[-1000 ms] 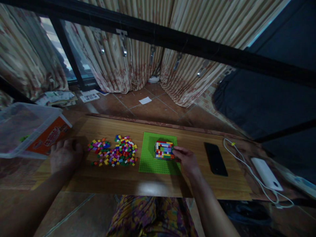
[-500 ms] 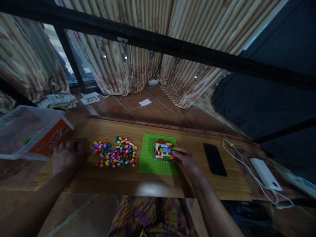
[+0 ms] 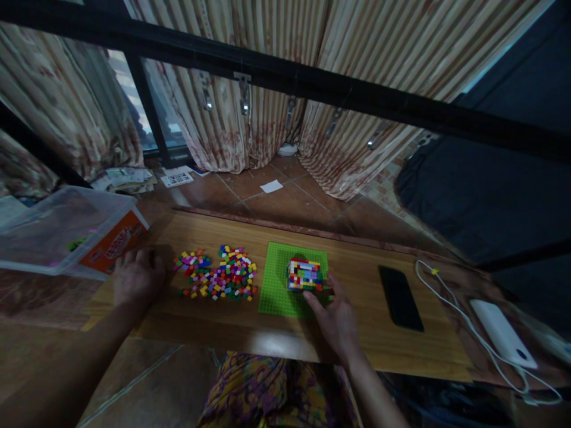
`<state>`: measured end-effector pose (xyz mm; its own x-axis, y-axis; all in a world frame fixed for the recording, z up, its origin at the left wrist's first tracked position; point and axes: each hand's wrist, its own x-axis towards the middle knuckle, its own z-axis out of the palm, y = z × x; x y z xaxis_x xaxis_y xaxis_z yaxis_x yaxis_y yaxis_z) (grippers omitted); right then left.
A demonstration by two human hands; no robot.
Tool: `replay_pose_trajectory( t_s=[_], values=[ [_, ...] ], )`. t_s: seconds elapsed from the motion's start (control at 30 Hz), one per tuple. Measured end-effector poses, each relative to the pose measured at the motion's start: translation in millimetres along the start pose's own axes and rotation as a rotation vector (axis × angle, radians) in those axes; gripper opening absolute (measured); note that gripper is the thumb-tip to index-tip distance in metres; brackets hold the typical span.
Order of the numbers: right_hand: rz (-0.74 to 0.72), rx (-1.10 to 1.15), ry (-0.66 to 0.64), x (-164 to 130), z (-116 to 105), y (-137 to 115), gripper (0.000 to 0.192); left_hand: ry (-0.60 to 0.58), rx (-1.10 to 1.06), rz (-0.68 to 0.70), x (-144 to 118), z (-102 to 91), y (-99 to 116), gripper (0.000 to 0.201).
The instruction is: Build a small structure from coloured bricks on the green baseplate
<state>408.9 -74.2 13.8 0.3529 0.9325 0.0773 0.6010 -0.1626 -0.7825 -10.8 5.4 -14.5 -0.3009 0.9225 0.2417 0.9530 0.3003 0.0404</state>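
Observation:
A small block structure of many-coloured bricks (image 3: 305,276), hollow in the middle, stands on a green studded baseplate (image 3: 274,300). My right hand (image 3: 336,315) is at its lower right corner, thumb and fingers spread apart. The thumb reaches close to the near side of the structure; whether it touches cannot be made out. My left hand (image 3: 138,278) rests on the table's left part, fingers loosely bent and slightly apart, with nothing visible in it. Between that hand and the baseplate lies a spread of loose coloured bricks (image 3: 223,276).
A clear plastic box (image 3: 111,205) with an orange label stands at the left end of the wooden table (image 3: 214,324). To the right lie a black phone (image 3: 400,298), a white cable (image 3: 450,304) and a white power bank (image 3: 504,333). A dark metal bar (image 3: 276,71) crosses beyond.
My right hand has opened from a pinch at the structure's right side and moved down toward its near corner. The whole view has shifted slightly; my left hand stays resting.

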Motion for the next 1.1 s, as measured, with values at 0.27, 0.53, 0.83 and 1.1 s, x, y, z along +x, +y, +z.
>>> replay_pose_trajectory(
  t_s=[0.27, 0.53, 0.83, 1.1],
  values=[
    [-0.114, -0.148, 0.142, 1, 39, -18, 0.108, 0.007, 0.001, 0.016, 1, 1.7, -2, 0.043],
    [-0.166, -0.071, -0.252, 34, 3, -6, 0.102, 0.003, 0.013, 0.025, 0, -1.6, 0, 0.044],
    [-0.331, -0.032, -0.533, 57, -49, 13, 0.111, -0.003, 0.002, 0.01, 1, -1.5, 0, 0.045],
    [-0.318, -0.019, -0.426, 57, -29, 19, 0.103, 0.005, -0.003, 0.036, 0, -2.0, 0, 0.045]
  ],
)
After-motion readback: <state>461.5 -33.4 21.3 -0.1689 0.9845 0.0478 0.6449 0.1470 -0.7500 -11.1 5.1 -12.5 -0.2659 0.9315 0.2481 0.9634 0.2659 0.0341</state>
